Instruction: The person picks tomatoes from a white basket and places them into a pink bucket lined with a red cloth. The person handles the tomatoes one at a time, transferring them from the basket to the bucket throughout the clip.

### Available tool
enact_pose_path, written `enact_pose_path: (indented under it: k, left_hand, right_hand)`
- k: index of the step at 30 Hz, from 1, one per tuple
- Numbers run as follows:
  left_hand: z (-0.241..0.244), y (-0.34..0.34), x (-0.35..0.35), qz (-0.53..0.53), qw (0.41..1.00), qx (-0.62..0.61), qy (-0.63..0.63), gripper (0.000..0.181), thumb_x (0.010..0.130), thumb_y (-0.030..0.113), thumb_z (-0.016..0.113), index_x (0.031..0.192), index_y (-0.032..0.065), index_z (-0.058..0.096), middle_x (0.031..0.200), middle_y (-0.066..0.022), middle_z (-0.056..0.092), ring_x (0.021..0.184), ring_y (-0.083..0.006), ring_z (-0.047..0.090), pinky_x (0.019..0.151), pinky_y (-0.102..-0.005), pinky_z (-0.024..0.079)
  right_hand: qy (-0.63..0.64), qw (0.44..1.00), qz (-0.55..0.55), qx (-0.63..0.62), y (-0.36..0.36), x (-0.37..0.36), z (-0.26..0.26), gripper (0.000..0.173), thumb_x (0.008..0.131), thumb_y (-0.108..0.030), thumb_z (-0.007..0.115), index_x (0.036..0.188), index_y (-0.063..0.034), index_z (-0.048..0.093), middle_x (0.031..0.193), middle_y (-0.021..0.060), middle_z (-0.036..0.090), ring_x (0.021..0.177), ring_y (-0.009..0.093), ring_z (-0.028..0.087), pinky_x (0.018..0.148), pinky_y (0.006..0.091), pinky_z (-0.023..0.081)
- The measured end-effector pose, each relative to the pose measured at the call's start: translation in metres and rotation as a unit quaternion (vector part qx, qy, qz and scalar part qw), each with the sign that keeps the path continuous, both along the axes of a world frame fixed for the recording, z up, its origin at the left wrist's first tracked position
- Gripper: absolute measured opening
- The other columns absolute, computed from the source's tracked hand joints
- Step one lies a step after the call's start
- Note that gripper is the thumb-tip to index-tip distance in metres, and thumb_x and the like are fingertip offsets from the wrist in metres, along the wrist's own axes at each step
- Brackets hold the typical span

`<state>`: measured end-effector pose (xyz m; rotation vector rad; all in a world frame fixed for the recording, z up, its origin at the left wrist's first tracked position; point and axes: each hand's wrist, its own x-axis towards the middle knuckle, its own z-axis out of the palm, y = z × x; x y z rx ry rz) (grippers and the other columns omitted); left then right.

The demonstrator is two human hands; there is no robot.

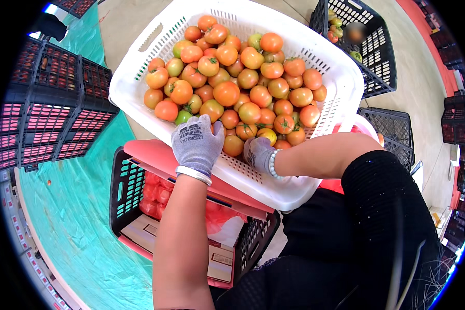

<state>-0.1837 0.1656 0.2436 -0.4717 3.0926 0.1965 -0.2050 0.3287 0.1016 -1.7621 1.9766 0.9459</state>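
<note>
A white plastic basket (279, 190) lies before me, heaped with tomatoes (226, 93) in orange, red and green. My left hand (195, 143), in a grey glove with a white band at the wrist, rests at the near edge of the heap beside a green tomato (183, 117); its fingertips are partly hidden. My right hand (260, 154), also gloved and with a beaded bracelet at the wrist, reaches in among the near tomatoes, close to a yellow one (267, 136). Whether either hand grips a tomato cannot be told.
Below the basket stands a black crate (118, 193) with red plastic bags and cardboard. Stacked dark crates (77, 104) of tomatoes stand at left on green sheeting (73, 201). Another black crate (387, 58), holding a few tomatoes, is at upper right, with a dark crate (391, 128) below it.
</note>
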Motion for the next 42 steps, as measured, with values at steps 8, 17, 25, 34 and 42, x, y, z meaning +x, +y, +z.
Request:
enact_pose_path:
  k: [8,17,25,34,42]
  left_hand:
    - [-0.006,-0.003,0.003,0.004,0.998,0.011,0.062,0.032,0.089,0.039,0.065,0.081,0.0079,0.066,0.083,-0.0147,0.070,0.079,-0.0347,0.069,0.075,-0.0487,0.053]
    - [0.004,0.001,-0.002,0.012,0.999,0.025,0.025,0.032,0.091,0.038,0.062,0.082,0.0069,0.067,0.085,-0.0155,0.070,0.082,-0.0342,0.069,0.077,-0.0476,0.053]
    - [0.004,0.001,0.001,0.014,0.999,0.021,0.035,0.032,0.091,0.037,0.062,0.082,0.0069,0.067,0.084,-0.0153,0.070,0.082,-0.0338,0.069,0.078,-0.0476,0.053]
    - [0.010,0.001,0.000,0.028,0.998,0.028,-0.038,0.034,0.092,0.040,0.062,0.102,0.0093,0.071,0.096,-0.0134,0.071,0.090,-0.0330,0.068,0.082,-0.0463,0.052]
    - [-0.005,-0.003,0.002,0.001,0.998,0.014,0.053,0.030,0.090,0.036,0.063,0.081,0.0080,0.063,0.081,-0.0143,0.068,0.079,-0.0337,0.068,0.074,-0.0484,0.052]
  right_hand:
    - [-0.131,0.981,-0.029,-0.137,0.012,-0.025,0.022,0.013,0.085,-0.016,0.065,0.089,-0.0095,0.075,0.090,0.0080,0.074,0.079,0.027,0.072,0.052,0.0414,0.051]
    - [-0.259,0.922,-0.251,-0.143,0.030,-0.028,0.005,0.034,0.098,-0.023,0.051,0.125,-0.0046,0.059,0.100,0.0148,0.072,0.086,0.035,0.072,0.069,0.0453,0.057]
    - [-0.267,0.943,-0.196,-0.007,0.003,-0.053,0.083,0.062,0.075,-0.038,0.078,0.128,-0.0087,0.062,0.100,0.0148,0.074,0.096,0.035,0.072,0.074,0.0481,0.056]
    - [-0.552,0.264,-0.592,-0.524,0.163,-0.207,0.184,0.060,0.087,-0.037,0.078,0.132,-0.0026,0.057,0.113,0.0111,0.068,0.089,0.014,0.068,0.072,0.0258,0.056]
    - [-0.337,0.790,-0.405,-0.314,0.046,-0.119,0.132,0.049,0.096,-0.044,0.060,0.133,-0.0113,0.061,0.114,0.0153,0.070,0.105,0.030,0.068,0.088,0.0409,0.055]
